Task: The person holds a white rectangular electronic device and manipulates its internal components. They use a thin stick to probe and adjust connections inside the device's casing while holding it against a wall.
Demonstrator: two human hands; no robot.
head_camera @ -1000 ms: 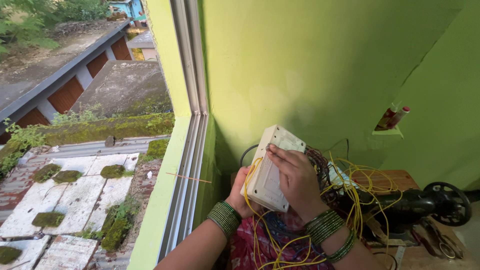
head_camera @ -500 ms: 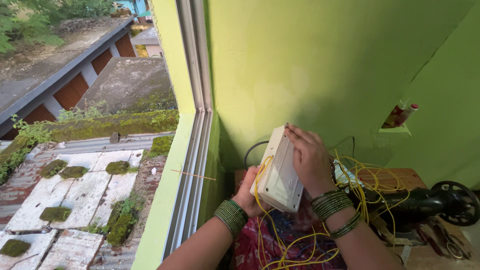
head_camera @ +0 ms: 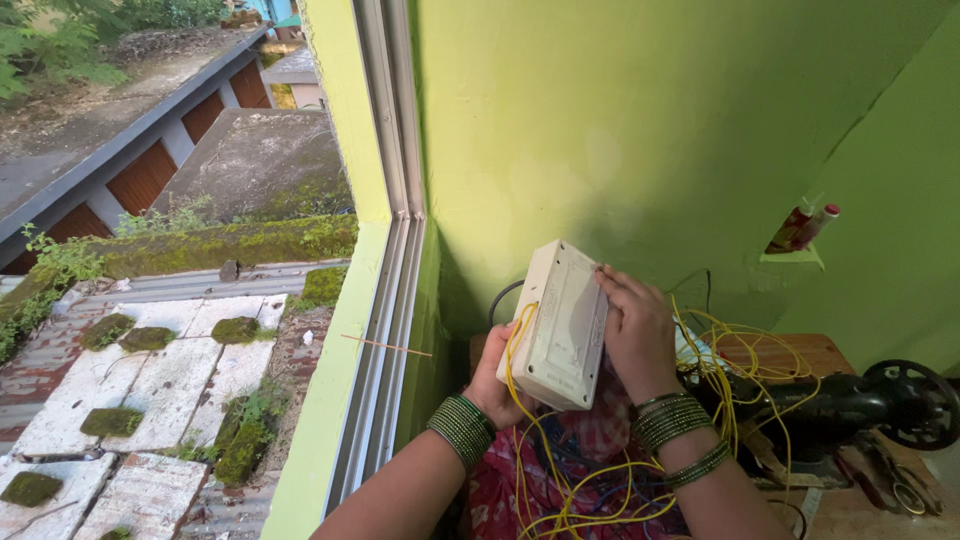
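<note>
Both hands grip white box [head_camera: 562,325] — left hand [head_camera: 497,385] underneath, right hand [head_camera: 637,330] on far-right edge; keep yellow wires [head_camera: 600,490] slack.

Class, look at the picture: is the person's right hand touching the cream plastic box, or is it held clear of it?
Touching. The head view shows the right hand pressed flat against the side of the cream plastic box, fingertips on its top edge, no gap.
</note>
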